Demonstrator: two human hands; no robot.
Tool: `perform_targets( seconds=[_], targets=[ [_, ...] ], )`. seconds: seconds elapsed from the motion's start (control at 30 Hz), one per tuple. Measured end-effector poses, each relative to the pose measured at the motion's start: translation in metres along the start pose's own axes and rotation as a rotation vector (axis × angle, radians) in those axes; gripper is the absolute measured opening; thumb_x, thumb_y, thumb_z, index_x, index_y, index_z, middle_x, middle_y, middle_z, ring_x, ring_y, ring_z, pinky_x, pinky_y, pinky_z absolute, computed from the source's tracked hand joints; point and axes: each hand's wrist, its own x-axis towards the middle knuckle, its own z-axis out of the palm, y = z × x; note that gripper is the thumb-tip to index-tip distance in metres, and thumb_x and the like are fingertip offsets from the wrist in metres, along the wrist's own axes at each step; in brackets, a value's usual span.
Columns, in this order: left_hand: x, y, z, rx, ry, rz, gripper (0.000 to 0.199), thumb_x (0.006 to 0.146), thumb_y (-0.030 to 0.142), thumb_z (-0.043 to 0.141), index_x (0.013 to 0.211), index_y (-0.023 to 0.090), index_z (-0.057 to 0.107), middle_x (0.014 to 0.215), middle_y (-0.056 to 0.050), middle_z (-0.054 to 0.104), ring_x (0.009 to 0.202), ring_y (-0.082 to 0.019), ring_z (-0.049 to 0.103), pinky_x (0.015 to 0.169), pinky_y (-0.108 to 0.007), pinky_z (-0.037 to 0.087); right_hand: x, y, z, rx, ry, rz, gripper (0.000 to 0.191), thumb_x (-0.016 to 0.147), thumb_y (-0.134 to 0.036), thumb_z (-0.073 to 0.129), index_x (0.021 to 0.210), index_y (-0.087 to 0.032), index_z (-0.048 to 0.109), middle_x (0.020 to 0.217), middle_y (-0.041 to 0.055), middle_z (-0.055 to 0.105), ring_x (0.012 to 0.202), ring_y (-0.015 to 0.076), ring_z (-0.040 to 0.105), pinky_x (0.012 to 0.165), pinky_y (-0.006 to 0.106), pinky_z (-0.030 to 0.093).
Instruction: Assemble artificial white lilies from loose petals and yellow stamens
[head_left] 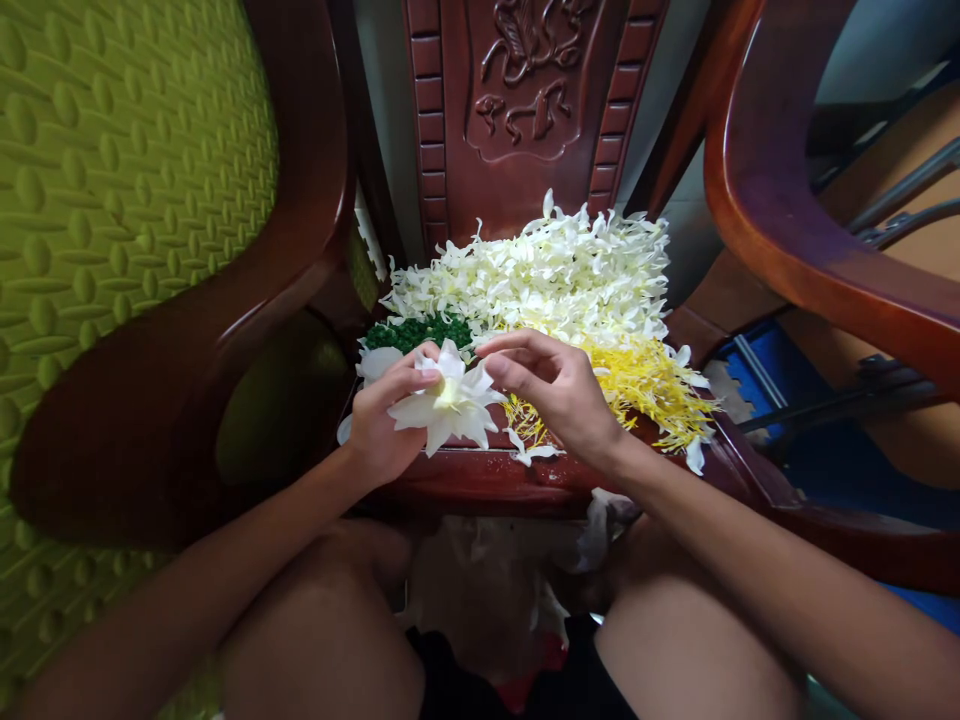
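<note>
Clasped in the left hand, over one chair seat: one white flower. Beside its petals: one half-curled right hand, grip impossible to tell. Beyond: one yellow pile, one green pile, one white pile, one carved backrest.

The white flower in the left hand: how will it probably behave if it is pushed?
The white flower is probably light and fragile, since its petals look thin. They would likely bend when pressed. Its flared, star-like outline suggests it would hardly roll.
</note>
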Motion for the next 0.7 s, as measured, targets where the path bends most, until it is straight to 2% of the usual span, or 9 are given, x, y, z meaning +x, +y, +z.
perform_targets(
  seconds=[0.17, 0.33, 0.53, 0.7],
  targets=[
    [0.0012, -0.0022, 0.0005, 0.003, -0.012, -0.053, 0.017, 0.063, 0.025, 0.073, 0.069, 0.017, 0.059, 0.061, 0.000, 0.052, 0.055, -0.013, 0.049, 0.052, -0.025, 0.039, -0.0026, 0.0018, 0.0014, -0.144, 0.063, -0.096, 0.019, 0.079, -0.038, 0.082, 0.083, -0.020, 0.075, 0.080, 0.0000, 0.073, 0.070, 0.0108, 0.062, 0.064, 0.025, 0.049],
    [0.0017, -0.0033, 0.0005, 0.030, -0.032, -0.058, 0.018, 0.065, 0.025, 0.074, 0.068, 0.017, 0.058, 0.059, 0.001, 0.052, 0.053, -0.011, 0.048, 0.051, -0.023, 0.038, -0.0048, 0.0018, 0.0035, -0.090, 0.079, -0.122, 0.019, 0.081, -0.037, 0.080, 0.086, -0.020, 0.072, 0.080, -0.0010, 0.072, 0.073, 0.0105, 0.065, 0.066, 0.024, 0.051],
    [0.0007, -0.0026, 0.0012, 0.020, 0.000, -0.061, 0.019, 0.063, 0.024, 0.074, 0.068, 0.018, 0.057, 0.062, 0.001, 0.052, 0.054, -0.012, 0.049, 0.052, -0.024, 0.038, -0.0034, -0.0016, 0.0003, -0.061, -0.023, -0.044, 0.030, 0.077, -0.040, 0.083, 0.097, -0.020, 0.072, 0.077, -0.0006, 0.073, 0.069, 0.0111, 0.064, 0.061, 0.024, 0.049],
    [0.0015, -0.0036, 0.0010, 0.038, -0.009, -0.082, 0.018, 0.063, 0.026, 0.074, 0.069, 0.019, 0.059, 0.061, 0.001, 0.052, 0.054, -0.013, 0.048, 0.051, -0.025, 0.037, -0.0035, 0.0002, 0.0000, -0.120, -0.045, -0.092, 0.026, 0.073, -0.040, 0.086, 0.083, -0.019, 0.075, 0.078, 0.0001, 0.072, 0.062, 0.0102, 0.058, 0.054, 0.025, 0.046]
  ],
)
